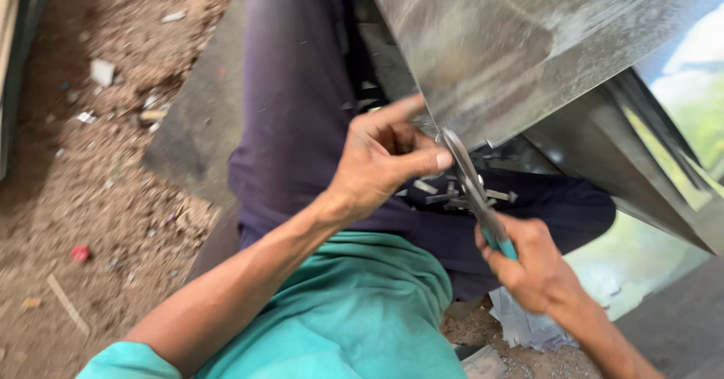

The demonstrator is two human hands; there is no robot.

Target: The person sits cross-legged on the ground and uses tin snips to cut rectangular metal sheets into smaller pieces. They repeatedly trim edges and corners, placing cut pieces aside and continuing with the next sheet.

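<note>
The grip of the right hand (537,262) is closed around the green handles of the tin snips (473,187), whose blades are met at the lower edge of the galvanized metal sheet (513,47). The grip of the left hand (381,156) is pinched on that same edge, just beside the blades, with the forefinger stretched along the sheet. Below the sheet, small metal offcuts (452,194) are seen lying on the dark trousers (302,107). Left of the sheet, dirt ground (83,168) with scattered debris is seen.
</note>
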